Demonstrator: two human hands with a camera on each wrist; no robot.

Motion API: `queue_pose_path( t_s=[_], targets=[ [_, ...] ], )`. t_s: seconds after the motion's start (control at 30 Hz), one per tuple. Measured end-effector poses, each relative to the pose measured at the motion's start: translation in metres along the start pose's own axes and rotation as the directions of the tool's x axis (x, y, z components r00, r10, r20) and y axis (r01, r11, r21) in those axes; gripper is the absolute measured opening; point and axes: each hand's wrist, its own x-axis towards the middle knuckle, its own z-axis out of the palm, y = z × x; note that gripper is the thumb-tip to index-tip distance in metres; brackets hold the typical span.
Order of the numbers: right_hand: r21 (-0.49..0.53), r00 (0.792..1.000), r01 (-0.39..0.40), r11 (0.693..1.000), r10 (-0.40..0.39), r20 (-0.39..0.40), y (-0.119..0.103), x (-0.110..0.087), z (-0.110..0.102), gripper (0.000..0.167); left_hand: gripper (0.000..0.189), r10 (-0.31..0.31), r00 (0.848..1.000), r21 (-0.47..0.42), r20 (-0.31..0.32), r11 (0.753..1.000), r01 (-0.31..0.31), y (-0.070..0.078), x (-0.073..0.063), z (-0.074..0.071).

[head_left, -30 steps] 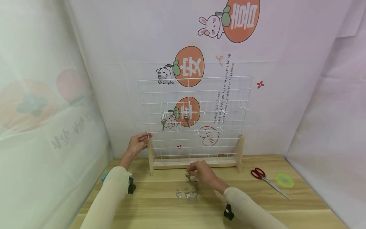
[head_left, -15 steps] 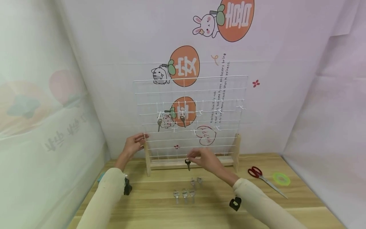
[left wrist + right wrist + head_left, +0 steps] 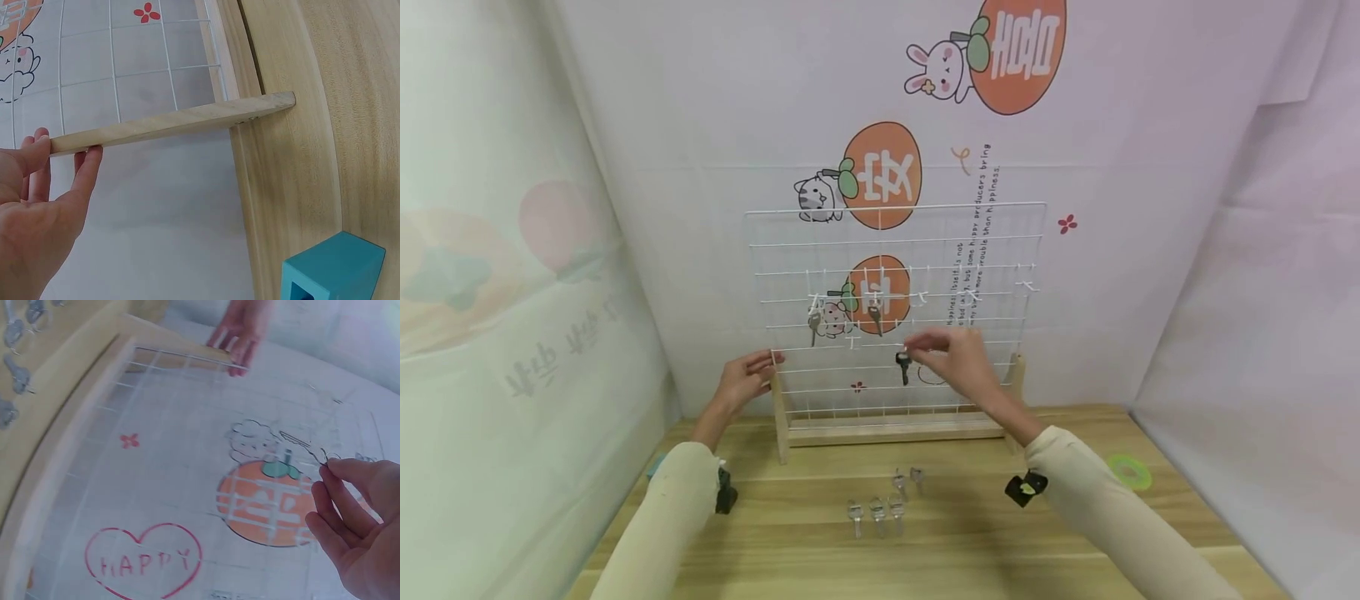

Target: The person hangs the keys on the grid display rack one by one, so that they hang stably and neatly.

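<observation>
A white wire grid rack stands on a wooden base at the back of the table. My left hand grips the top of its left wooden post between thumb and fingers. My right hand is raised in front of the grid's lower middle and pinches a dark-headed key that hangs below the fingertips. In the right wrist view the right hand pinches the key, blurred, near the grid. Two keys hang on hooks at the grid's left.
Several silver keys lie on the wooden table in front of the rack, two more just behind them. A green tape ring lies at the right. A teal block sits by my left forearm.
My right hand has lifted the dark-headed key off the table and carried it up to the grid. The left hand has stayed on the post.
</observation>
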Motion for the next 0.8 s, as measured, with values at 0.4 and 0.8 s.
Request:
queue_pose_path(
  t_s=[0.4,0.8],
  targets=[
    [-0.006,0.987,-0.04,0.999,0.039,-0.159,-0.005,0.032,-0.031,0.015,0.042,0.003,1.0,-0.024,0.002,1.0,-0.003,-0.001,0.001,-0.007],
    [-0.063,0.982,-0.079,0.995,0.066,-0.179,0.015,0.045,-0.029,0.012,0.042,0.014,1.0,-0.022,0.02,1.0,-0.013,-0.001,0.001,-0.003]
  ],
)
